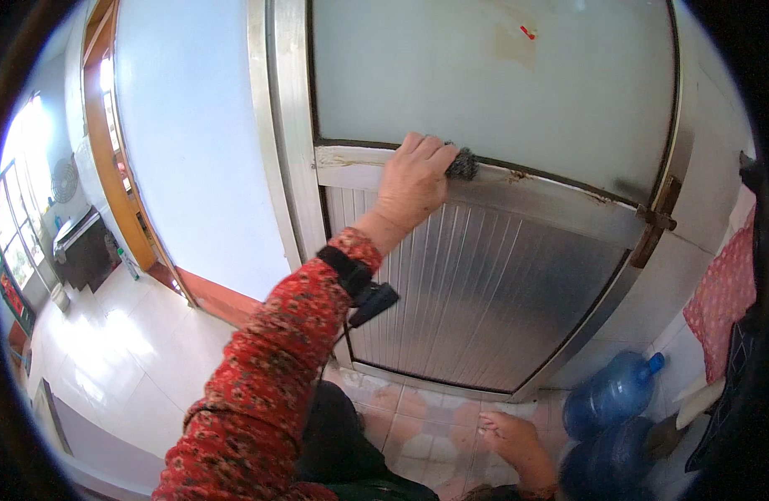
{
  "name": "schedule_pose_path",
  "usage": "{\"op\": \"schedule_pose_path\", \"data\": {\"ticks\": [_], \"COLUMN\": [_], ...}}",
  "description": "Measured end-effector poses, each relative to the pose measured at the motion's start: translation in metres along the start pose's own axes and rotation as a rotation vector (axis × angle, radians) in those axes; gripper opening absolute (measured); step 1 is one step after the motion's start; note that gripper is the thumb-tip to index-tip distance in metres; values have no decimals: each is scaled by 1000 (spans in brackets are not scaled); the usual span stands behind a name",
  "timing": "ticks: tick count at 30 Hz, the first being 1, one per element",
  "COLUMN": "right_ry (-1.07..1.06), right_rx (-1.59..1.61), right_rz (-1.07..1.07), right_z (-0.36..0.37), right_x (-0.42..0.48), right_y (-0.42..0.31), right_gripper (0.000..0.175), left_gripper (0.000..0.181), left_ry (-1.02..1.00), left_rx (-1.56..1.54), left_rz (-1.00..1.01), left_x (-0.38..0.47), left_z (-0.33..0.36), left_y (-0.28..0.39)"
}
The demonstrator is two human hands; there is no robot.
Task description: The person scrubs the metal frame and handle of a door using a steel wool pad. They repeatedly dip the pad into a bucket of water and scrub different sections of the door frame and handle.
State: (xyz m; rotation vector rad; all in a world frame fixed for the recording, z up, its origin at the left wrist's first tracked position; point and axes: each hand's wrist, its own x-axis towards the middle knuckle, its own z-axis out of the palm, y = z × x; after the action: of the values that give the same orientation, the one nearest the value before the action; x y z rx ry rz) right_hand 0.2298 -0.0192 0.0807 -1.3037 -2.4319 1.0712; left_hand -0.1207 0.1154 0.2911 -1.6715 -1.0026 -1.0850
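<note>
My left hand point(419, 172) grips a dark grey scouring pad, seemingly steel wool point(463, 164), and holds it against the metal middle rail point(547, 199) of a door. The pad pokes out to the right of the fingers. Above the rail is a frosted glass pane point(485, 81), and below it a ribbed metal panel point(472, 294). Brown stains mark the rail to the right of the pad. A red floral sleeve and a black wrist strap with a dark device cover the left arm. Low down before the door, my right hand point(516, 441) hangs with fingers loosely bent and nothing visible in it.
A rusty latch point(657, 218) juts from the door's right edge. Blue water bottles point(610, 394) stand at the lower right, below a pink dotted cloth point(726, 294). On the left are a white wall panel point(190, 138), an orange door frame point(118, 156) and a shiny tiled floor point(121, 351).
</note>
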Motion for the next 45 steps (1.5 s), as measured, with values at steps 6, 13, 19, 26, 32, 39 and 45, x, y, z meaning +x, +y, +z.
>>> {"op": "schedule_pose_path", "data": {"ticks": [6, 13, 19, 26, 32, 39, 45], "right_ry": [48, 61, 101, 43, 42, 17, 41], "right_rx": [-71, -122, -108, -153, -129, -248, -239], "right_rz": [58, -64, -154, -6, -2, 83, 84], "right_z": [7, 17, 15, 13, 20, 10, 7], "right_x": [-5, 3, 5, 4, 13, 2, -13], "right_y": [12, 19, 10, 8, 17, 22, 19], "right_gripper": [39, 38, 41, 42, 39, 37, 35], "left_gripper": [35, 37, 38, 40, 42, 35, 34], "left_ry": [-47, 136, -37, 5, 32, -147, 98], "left_rx": [225, 194, 96, 230, -55, 164, 189], "left_rz": [-138, -308, -131, -252, -63, -167, -466], "left_x": [-33, -36, -29, -49, -9, -24, -42], "left_z": [-85, -49, -57, -80, -7, -53, -61], "left_y": [-95, -74, -68, -96, -11, -58, -82]}}
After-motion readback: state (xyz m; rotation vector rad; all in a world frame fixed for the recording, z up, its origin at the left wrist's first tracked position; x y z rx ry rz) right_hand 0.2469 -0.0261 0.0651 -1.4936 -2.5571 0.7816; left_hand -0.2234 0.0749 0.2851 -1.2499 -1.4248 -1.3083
